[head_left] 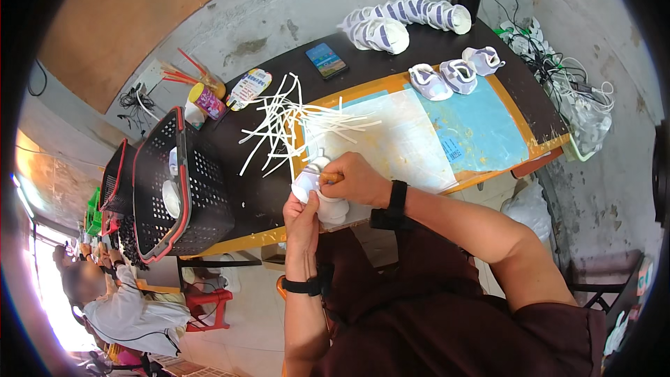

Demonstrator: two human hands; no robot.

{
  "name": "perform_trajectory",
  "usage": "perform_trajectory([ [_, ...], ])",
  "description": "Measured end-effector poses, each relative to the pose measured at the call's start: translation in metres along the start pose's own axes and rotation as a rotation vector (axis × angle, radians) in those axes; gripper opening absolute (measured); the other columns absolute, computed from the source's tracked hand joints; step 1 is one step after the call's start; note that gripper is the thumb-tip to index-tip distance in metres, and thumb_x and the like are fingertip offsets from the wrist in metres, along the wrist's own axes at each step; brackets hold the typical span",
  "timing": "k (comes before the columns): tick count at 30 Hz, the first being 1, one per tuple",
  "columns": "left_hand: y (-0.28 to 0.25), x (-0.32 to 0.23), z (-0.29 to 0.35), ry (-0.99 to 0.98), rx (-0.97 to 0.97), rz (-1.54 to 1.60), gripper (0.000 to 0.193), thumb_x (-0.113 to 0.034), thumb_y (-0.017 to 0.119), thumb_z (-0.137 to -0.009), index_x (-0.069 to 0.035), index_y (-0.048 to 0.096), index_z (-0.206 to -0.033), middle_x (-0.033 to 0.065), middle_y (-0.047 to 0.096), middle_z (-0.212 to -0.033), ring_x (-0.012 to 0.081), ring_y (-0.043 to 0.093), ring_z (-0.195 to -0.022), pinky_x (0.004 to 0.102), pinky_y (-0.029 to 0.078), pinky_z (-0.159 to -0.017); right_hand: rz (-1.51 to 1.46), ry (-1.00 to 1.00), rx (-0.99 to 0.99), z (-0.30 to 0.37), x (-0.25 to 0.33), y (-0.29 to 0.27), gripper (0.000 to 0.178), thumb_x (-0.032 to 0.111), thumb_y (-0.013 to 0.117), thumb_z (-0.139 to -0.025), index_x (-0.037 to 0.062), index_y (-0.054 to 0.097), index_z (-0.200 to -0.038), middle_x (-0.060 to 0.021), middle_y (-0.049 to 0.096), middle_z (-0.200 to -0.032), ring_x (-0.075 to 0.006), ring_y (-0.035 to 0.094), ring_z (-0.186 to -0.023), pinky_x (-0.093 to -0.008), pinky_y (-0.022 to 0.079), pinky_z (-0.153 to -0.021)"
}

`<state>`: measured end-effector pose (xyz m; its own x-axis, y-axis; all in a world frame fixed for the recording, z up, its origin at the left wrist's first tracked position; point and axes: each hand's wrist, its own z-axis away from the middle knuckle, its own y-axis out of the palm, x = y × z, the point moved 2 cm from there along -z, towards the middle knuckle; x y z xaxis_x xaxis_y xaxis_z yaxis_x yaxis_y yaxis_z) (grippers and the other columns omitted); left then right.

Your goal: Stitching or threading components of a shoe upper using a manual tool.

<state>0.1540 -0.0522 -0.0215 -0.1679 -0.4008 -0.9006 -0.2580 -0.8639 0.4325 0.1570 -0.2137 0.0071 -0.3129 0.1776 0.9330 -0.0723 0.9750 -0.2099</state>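
At the table's near edge, my left hand [302, 218] is closed around a small white and pale-purple shoe upper [304, 185], thumb pressed on its side. My right hand [358, 180] grips a tool with a short wooden handle [331, 177] against the upper. A thin shaft seems to run from the handle over the upper; its tip is too small to make out. White rounded forms [333, 211] show just below the hands, partly covered by them. Beyond my hands lies a loose heap of white strips [289, 120].
A black basket with a red rim [183, 188] stands left, white pieces inside. Three small shoes [458, 77] sit on the blue sheet [481, 129]. Farther back are rows of shoe uppers [380, 35], a phone [326, 61] and tangled cables [558, 70]. Another person [129, 311] works at far left.
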Motion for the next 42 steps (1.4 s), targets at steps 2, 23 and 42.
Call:
perform_trajectory([
  [2,0.002,0.002,0.000,0.013,-0.015,0.020,0.033,-0.005,0.057,-0.094,0.002,0.053,-0.125,0.0085,0.062,-0.116,0.0132,0.060,-0.103,0.0282,0.046,-0.092,0.119,0.003,-0.036,0.001,0.008,0.001,0.018,0.019,0.067,-0.071,0.0006,0.065,-0.071,-0.0114,0.055,-0.057,-0.0153,0.054,-0.053,-0.0306,0.042,-0.053],
  [23,0.007,0.011,0.001,0.095,-0.049,-0.192,0.033,-0.004,0.058,-0.093,0.004,0.053,-0.125,0.0094,0.063,-0.114,0.0120,0.061,-0.097,0.0253,0.048,-0.086,0.248,-0.031,-0.037,0.015,0.000,-0.019,0.023,0.019,0.072,-0.071,-0.0004,0.061,-0.066,-0.0060,0.052,-0.052,-0.0159,0.048,-0.047,-0.0293,0.038,-0.049],
  [42,0.012,0.010,-0.001,0.122,-0.146,-0.169,0.028,-0.002,0.060,-0.090,0.003,0.058,-0.118,0.0070,0.066,-0.107,0.0094,0.061,-0.091,0.0230,0.047,-0.081,-0.212,0.124,0.231,0.038,0.007,-0.079,0.042,0.001,0.064,-0.071,0.0048,0.025,-0.057,-0.0016,0.045,-0.053,-0.0053,0.037,-0.055,-0.0260,0.034,-0.050],
])
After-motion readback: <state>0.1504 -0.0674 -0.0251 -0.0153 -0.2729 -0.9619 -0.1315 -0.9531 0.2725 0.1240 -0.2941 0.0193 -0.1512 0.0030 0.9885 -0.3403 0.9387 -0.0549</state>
